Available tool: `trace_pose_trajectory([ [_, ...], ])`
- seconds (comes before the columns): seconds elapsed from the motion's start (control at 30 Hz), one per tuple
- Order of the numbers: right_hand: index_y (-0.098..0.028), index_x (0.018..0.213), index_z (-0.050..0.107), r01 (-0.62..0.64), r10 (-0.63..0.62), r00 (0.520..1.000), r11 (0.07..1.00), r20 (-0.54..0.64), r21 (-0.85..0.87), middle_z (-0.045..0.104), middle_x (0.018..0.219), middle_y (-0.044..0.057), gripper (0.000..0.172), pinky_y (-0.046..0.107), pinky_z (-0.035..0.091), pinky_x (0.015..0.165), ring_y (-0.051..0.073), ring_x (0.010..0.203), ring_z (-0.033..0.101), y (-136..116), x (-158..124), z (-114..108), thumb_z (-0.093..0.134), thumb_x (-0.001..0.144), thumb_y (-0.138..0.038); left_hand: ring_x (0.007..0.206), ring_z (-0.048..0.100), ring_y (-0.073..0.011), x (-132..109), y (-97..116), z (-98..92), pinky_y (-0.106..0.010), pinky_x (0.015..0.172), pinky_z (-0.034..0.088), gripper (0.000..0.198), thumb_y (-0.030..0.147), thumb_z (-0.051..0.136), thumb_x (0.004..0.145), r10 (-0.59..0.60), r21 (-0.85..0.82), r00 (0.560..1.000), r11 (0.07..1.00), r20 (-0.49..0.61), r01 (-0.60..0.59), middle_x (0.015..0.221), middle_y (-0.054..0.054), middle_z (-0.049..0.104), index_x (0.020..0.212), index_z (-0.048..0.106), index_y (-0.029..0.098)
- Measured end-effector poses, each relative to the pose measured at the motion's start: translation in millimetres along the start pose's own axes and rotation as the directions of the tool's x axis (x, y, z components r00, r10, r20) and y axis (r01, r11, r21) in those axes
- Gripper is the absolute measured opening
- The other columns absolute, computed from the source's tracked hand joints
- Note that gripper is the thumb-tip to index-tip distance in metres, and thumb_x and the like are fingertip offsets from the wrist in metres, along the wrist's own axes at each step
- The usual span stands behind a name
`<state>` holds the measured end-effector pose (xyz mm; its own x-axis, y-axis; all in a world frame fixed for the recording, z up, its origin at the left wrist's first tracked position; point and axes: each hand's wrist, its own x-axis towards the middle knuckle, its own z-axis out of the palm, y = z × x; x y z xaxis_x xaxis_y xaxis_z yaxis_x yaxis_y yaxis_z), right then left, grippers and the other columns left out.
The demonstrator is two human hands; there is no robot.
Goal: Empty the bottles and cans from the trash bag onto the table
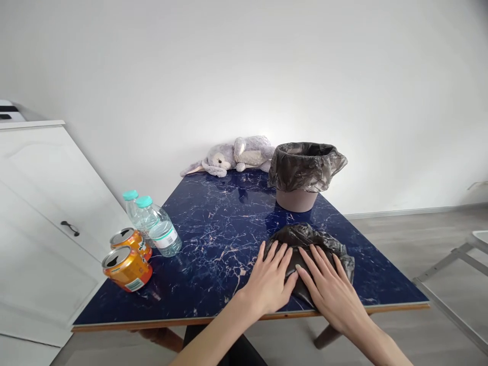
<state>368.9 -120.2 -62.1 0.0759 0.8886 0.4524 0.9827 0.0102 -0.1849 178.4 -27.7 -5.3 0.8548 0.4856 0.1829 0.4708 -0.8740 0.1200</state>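
Note:
A crumpled black plastic bag (301, 236) lies near the front right edge of the table. My left hand (271, 277) rests flat on its left part, fingers spread. On the bag's right part lies my right hand (330, 284), also flat with the fingers stretched out. The two thumbs almost meet over the bag. Behind it stands a small trash bin (295, 200), lined with a black trash bag (301, 170) folded over its rim. The inside of the bin is mostly hidden.
Two opened orange cans (129, 269) and two clear water bottles (162, 231) with teal caps stand on the table's left side. A grey plush rabbit (240, 152) lies at the back by the wall. The tabletop (213, 239) is blue marbled. A white cabinet (41, 229) stands left.

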Motion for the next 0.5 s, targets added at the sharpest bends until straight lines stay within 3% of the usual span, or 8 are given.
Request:
trace_pose_trajectory([
  [0.1,-0.025,0.165,0.044,0.026,-0.029,0.997,0.998,0.069,0.049,0.045,0.169,0.009,0.062,0.068,0.025,0.129,0.035,0.161,0.031,14,1,3,0.027,0.113,-0.053,0.164,0.025,-0.0331,-6,-6,1.0,-0.064,0.132,0.025,0.066,0.054,0.026,0.114,-0.031,-0.041,0.999,0.999,-0.022,0.03,0.175,-0.009,0.033,0.17,0.029,0.018],
  [0.2,-0.025,0.167,0.039,0.028,-0.038,0.995,0.993,0.087,0.113,0.044,0.169,0.011,0.062,0.068,0.028,0.128,0.035,0.161,0.031,16,-2,-8,0.035,0.112,-0.053,0.163,0.028,-0.0323,-12,-11,-2.4,-0.062,0.131,0.029,0.064,0.052,0.03,0.115,-0.021,-0.058,0.998,0.998,-0.058,0.017,0.174,-0.01,0.035,0.169,0.034,0.018],
  [0.37,-0.032,0.173,0.021,0.182,-0.197,0.975,0.974,0.107,0.136,0.027,0.176,0.008,0.085,0.07,0.031,0.126,0.04,0.162,0.021,2,-24,-43,0.061,0.103,-0.057,0.162,0.033,-0.0282,-26,-13,-10.8,-0.056,0.132,0.031,0.056,0.045,0.036,0.115,0.002,-0.044,0.991,0.999,-0.137,-0.008,0.171,-0.008,0.044,0.167,0.037,0.024],
  [0.5,-0.035,0.17,0.031,0.336,-0.348,0.936,0.93,0.059,0.15,0.042,0.169,0.005,0.079,0.056,0.046,0.122,0.036,0.156,0.04,5,-36,-59,0.068,0.101,-0.043,0.158,0.041,-0.0297,-41,-10,-21.7,-0.057,0.133,0.03,0.054,0.046,0.038,0.114,-0.017,-0.054,0.99,0.998,-0.141,0.01,0.164,-0.007,0.055,0.163,0.044,0.023],
])
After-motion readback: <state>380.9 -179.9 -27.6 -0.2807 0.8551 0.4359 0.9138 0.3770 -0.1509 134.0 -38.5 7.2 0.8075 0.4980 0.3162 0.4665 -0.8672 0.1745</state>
